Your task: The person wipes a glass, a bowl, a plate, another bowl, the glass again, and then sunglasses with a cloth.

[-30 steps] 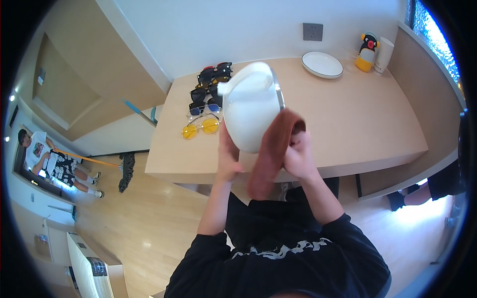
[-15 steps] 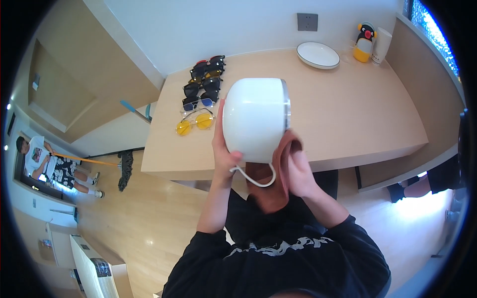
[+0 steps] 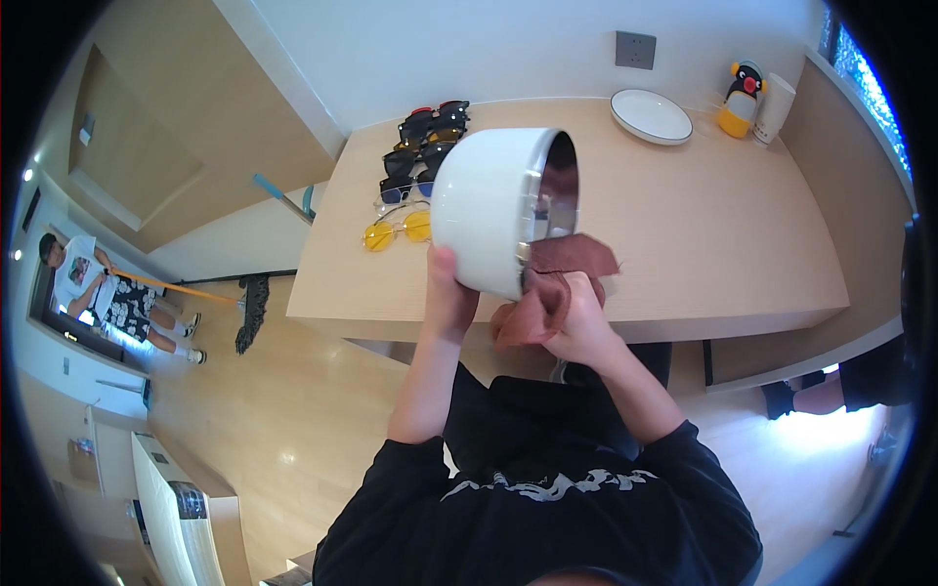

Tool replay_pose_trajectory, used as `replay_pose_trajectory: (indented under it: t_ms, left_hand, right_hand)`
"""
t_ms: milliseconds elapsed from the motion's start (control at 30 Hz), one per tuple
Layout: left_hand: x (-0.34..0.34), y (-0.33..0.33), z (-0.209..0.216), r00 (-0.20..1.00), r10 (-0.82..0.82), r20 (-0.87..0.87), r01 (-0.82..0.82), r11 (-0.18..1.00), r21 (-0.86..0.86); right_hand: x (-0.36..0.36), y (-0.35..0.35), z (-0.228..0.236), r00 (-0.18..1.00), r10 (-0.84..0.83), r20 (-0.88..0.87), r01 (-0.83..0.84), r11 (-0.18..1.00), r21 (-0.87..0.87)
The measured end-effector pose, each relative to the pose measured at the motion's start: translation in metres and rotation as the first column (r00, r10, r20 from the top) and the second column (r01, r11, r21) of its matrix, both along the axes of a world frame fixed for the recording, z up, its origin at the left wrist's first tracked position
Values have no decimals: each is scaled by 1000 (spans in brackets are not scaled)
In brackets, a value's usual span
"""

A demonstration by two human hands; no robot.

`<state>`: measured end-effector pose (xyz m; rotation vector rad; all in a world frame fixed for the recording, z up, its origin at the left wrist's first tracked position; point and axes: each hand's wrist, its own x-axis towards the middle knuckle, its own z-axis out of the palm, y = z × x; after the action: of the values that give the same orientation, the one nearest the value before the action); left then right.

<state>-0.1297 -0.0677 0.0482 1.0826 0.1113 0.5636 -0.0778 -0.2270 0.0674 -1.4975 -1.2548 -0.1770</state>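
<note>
A round white pot point(image 3: 489, 205) with a shiny metal rim and inside is tipped on its side above the table's front edge, its mouth facing right. My left hand point(image 3: 449, 288) grips its lower left side, thumb on the white wall and most of the fingers hidden underneath. At the lower edge of the mouth, my right hand point(image 3: 583, 322) is closed on a reddish-brown cloth point(image 3: 537, 311). Part of the cloth spreads up against the rim, and folds hang below the hand.
Behind the pot on the wooden table point(image 3: 723, 234), several pairs of sunglasses point(image 3: 415, 161) form a column at left. A white plate point(image 3: 652, 116), penguin figure point(image 3: 741, 100) and white cup point(image 3: 773, 109) stand at the back right. Far left, a person point(image 3: 107, 293) holds a mop point(image 3: 252, 313).
The pot has turned so its mouth and metal inside now show. My right hand has brought the cloth up to the rim. The looped white piece below the pot has gone from clear view.
</note>
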Motion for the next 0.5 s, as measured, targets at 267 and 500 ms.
replay_pose_trajectory:
  t_ms: [267,500]
  left_hand:
    - [-4,17,-11,924,68,375,-369,408,835]
    - [-33,8,25,987,-146,69,143,989,45]
  right_hand:
    - [12,-5,14,398,422,-815,-27,893,449]
    - [18,3,4,939,113,325,-91,992,-83]
